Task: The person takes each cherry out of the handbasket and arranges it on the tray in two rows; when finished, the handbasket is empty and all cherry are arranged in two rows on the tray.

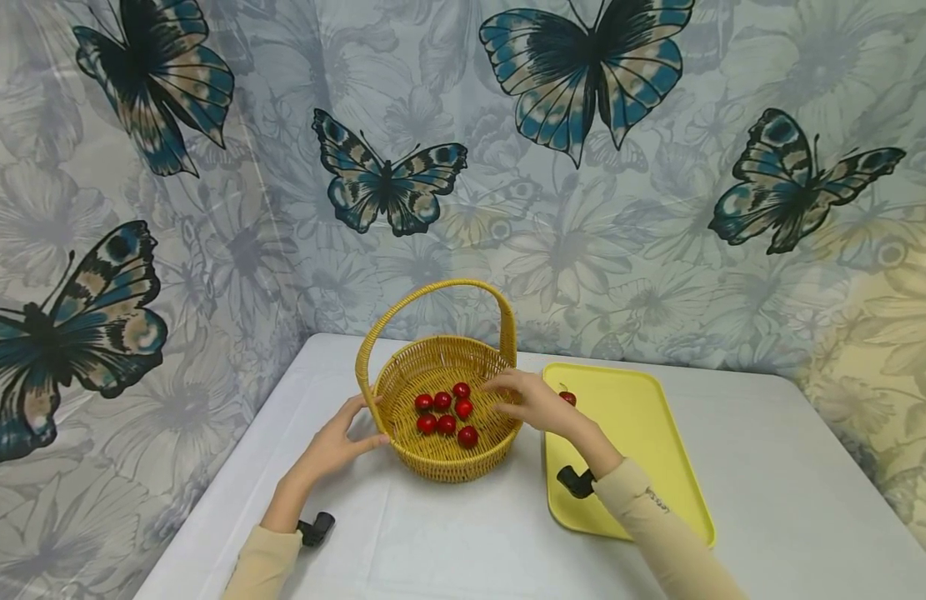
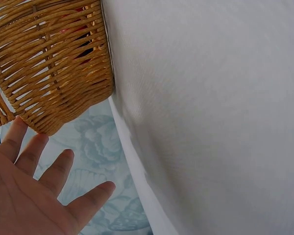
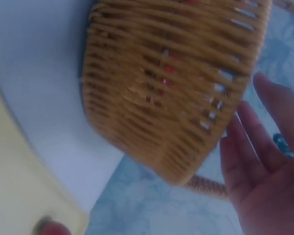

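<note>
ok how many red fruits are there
8: seven red fruits in the basket, one on the yellow tray, partly behind the right hand; others may be hidden.

Small dark lettering point(image 1: 657, 500) on right sleeve point(image 1: 661, 533): too small to read.

left arm point(image 1: 262, 562): enters at the lower edge of the head view, angled up and rightward, pale sleeve ending short of the bare wrist point(image 1: 288, 500). left hand point(image 1: 335, 444): thumb point(image 1: 374, 442) extended and set apart from the fingers point(image 2: 56, 174), which are spread and nearly straight, palm point(image 2: 19, 203) showing in the left wrist view. right arm point(image 1: 668, 529): reaches up and leftward, similarly sleeved, dark marking near the cuff. right hand point(image 1: 536, 402): thumb point(image 3: 277, 103) apart, fingers loosely extended and lightly bent.
</note>
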{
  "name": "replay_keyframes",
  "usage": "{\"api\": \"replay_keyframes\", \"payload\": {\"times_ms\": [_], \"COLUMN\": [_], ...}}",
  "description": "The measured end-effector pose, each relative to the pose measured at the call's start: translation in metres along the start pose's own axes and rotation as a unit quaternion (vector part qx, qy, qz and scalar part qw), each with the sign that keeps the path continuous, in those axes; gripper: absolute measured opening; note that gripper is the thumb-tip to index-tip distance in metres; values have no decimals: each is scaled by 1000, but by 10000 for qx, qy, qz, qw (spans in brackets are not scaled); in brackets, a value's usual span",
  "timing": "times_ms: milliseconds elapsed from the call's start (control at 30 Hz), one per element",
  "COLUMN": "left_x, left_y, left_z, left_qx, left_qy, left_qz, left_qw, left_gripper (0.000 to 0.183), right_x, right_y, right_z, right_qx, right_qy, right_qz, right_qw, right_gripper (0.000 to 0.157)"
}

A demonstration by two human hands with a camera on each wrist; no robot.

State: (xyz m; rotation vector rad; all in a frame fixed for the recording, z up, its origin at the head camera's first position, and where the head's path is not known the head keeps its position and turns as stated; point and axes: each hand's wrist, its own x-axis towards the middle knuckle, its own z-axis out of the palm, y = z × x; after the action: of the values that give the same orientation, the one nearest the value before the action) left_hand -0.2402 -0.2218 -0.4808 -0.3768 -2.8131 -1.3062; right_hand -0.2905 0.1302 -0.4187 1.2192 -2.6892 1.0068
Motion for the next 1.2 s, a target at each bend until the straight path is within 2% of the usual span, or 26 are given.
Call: {"api": "replay_keyframes", "payload": {"times_ms": [333,633,933,1200], "left_x": [2,2,3,0], "left_y": [1,2,1,0], "left_z": [-1,-1,-1,1], "left_qx": [-9,-10,11,-7], "left_qy": [-17,-6,-22,-3], "left_qz": [6,10,-25,-25], "left_qw": [10000,10000,10000,10000], "left_gripper": [78,78,79,76], "right_x": [17,23,25,29], "right_y": [-6,-6,-5,-4], "right_z": [19,29,33,40], "right_qx": [2,-89,-249,-624], "right_qy": [-715,-1242,-1572,-1844], "right_qz": [-231,18,242,446], "right_qw": [9972,9922,9870,9798], "right_gripper": [28,27,22,23]}}
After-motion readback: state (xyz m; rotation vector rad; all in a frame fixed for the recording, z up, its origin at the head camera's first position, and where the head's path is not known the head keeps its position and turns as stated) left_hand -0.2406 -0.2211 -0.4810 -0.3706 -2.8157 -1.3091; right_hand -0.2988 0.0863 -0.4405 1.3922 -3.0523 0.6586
